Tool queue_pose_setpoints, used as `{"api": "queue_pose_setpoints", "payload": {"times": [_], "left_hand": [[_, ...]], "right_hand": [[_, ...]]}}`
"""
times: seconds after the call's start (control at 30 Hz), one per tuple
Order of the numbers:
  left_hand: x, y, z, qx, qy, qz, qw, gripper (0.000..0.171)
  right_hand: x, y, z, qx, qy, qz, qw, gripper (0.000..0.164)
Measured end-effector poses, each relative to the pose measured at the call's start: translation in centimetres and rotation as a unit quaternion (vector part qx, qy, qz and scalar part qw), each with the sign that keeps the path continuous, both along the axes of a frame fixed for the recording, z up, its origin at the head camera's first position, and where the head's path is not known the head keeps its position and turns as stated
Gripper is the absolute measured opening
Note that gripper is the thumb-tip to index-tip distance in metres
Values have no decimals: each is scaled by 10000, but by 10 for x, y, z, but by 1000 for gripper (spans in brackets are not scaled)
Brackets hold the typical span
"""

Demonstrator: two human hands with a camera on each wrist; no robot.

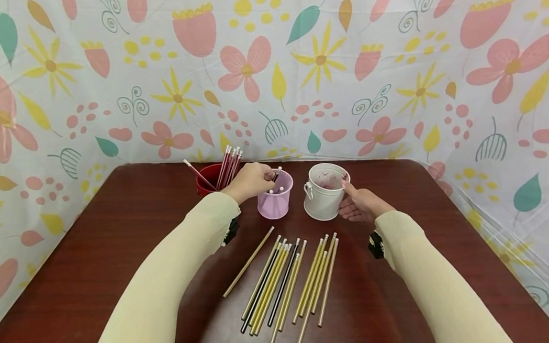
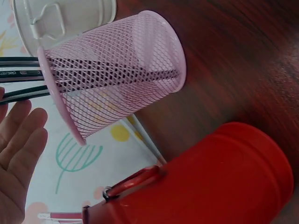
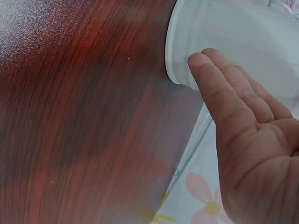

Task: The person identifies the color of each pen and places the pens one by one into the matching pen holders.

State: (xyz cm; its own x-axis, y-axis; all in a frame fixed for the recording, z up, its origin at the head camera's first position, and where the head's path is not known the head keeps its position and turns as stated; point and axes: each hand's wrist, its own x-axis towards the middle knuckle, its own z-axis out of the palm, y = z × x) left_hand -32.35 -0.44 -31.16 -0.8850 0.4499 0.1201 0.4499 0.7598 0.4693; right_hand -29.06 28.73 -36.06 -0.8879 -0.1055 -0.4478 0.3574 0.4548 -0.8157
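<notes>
My left hand point(image 1: 251, 179) reaches over the rim of a pink mesh cup point(image 1: 274, 205) and pinches a black pencil point(image 2: 28, 94) that stands in it. More dark pencils lean beside it, seen through the mesh in the left wrist view; white tips show at the rim in the head view. My right hand point(image 1: 362, 204) is at the right side of a white metal bucket point(image 1: 322, 202). Its thumb is at the bucket's rim, and the fairly straight fingers point(image 3: 219, 93) lie along the outer wall in the right wrist view.
A red bucket point(image 2: 224, 172) with several red pencils point(image 1: 229, 166) stands left of the pink cup. Several gold and black pencils point(image 1: 268, 292) lie in loose rows on the dark wooden table point(image 1: 95, 256). Behind the table hangs a flowered cloth point(image 1: 269, 88).
</notes>
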Motion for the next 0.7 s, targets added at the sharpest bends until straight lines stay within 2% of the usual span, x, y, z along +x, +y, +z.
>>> {"api": "queue_pose_setpoints", "payload": {"times": [0.27,0.47,0.53,0.7], "left_hand": [[5,-8,-3,218,-161,-235,9994,19],[10,-17,-7,243,-4,-307,9992,16],[13,-20,-8,313,-103,-368,9988,15],[25,-21,-11,310,-625,-705,9951,16]], "right_hand": [[0,1,0,22,-18,20,10000,86],[0,1,3,56,14,83,9999,87],[0,1,3,51,25,111,9999,87],[1,1,1,48,34,82,9999,89]]}}
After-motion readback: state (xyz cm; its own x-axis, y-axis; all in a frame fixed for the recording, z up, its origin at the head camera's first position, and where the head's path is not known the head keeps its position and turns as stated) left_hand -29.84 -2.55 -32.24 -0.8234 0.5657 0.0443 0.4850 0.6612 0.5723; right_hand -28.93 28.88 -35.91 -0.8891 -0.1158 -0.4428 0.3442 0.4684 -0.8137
